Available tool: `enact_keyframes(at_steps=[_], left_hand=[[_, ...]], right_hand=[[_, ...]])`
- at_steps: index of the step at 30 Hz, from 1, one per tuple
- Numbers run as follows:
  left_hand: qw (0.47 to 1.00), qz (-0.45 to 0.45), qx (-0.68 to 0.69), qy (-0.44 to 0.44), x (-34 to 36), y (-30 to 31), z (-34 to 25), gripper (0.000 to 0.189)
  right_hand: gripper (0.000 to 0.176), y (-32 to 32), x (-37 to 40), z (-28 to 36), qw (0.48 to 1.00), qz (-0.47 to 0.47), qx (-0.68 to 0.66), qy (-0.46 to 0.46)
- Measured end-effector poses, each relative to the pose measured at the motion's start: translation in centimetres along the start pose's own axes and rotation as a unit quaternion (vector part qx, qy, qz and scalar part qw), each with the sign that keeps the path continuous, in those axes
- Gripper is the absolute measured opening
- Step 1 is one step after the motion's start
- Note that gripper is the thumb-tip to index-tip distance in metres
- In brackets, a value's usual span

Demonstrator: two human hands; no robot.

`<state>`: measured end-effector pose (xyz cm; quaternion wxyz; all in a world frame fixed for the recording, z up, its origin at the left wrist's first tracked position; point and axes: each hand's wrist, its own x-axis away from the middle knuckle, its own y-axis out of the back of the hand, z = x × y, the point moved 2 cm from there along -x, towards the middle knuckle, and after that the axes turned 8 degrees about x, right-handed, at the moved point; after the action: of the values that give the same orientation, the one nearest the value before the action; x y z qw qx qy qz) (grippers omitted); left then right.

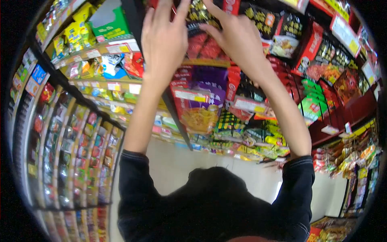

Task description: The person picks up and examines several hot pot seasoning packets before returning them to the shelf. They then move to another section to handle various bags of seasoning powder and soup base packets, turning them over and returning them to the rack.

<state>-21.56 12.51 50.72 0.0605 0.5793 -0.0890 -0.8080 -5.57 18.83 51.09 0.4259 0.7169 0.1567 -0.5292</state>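
Both bare arms reach up to a rack of hanging snack packets at the top of the view. My left hand point(165, 44) has its fingers stretched upward at the left of a black-and-red snack packet point(202, 46); some fingertips are cut off by the frame's top edge. From the right, my right hand point(241, 38) reaches over the same packet, index finger and thumb spread apart and touching or very near its front. Neither hand is visibly wrapped round anything. Below them hangs a purple snack packet point(203, 97) behind a price tag point(191, 95).
More black packets point(290, 34) hang to the right, with green packets point(313, 101) lower down. A dark upright post point(177, 117) divides the rack from shelves of yellow bags point(76, 34) and a green box point(108, 24). Shelves of small goods point(76, 153) stand left, above pale floor point(173, 165).
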Motion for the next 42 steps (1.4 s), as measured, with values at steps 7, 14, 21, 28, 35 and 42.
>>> enact_keyframes(at_steps=[7, 14, 21, 28, 35, 42], left_hand=[[0.966, 0.032, 0.212, 0.144, 3.7, 3.9, -5.0, 0.034], [0.796, 0.105, 0.539, 0.256, 18.5, 6.1, -19.9, 0.019], [0.149, 0.099, 0.679, 0.712, 29.1, -5.8, -25.9, 0.047], [0.06, -0.029, 0.704, 0.707, 32.2, -12.0, -28.1, 0.054], [-0.037, 0.005, 0.708, 0.705, 32.5, -9.2, -30.5, 0.041], [0.073, 0.079, 0.681, 0.725, 32.4, -4.9, -32.3, 0.03]], right_hand=[[0.059, -1.0, -0.9, -0.7, 0.986, 0.115, 0.115, 0.022], [0.044, 8.5, 3.7, -0.1, 0.997, 0.071, 0.01, -0.014], [0.016, 13.8, 22.9, -0.6, 0.837, 0.21, -0.462, -0.204], [0.017, 10.2, 35.5, 0.3, 0.769, 0.241, -0.356, -0.473], [0.023, 11.5, 39.7, -1.8, 0.721, 0.184, -0.335, -0.577], [0.042, 10.0, 37.7, -4.0, 0.828, 0.144, -0.27, -0.469]])
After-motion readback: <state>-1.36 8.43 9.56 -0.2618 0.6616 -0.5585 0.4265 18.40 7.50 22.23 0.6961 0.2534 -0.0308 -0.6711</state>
